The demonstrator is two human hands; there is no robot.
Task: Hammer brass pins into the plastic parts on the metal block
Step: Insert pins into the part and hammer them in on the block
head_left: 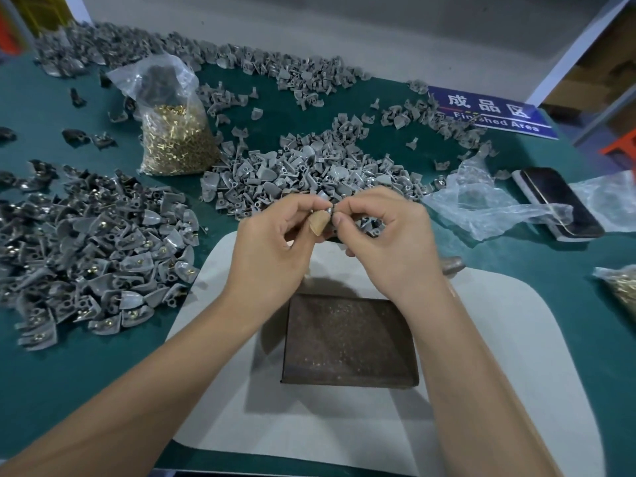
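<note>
Grey parts on a teal desk (pixel 62 380)
Gold brass pins (pixel 177 146) in clear bag; rusty brown metal block (pixel 347 342) on white mat (pixel 309 425); blue sign (pixel 495 113).

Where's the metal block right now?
In the head view the metal block lies low and centre on the white mat, below both hands, with nothing on it.

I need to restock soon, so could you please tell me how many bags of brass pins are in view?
2: one bag of brass pins stands upper left; a second bag lies cut off at the right edge. Others may be outside the frame.
</note>
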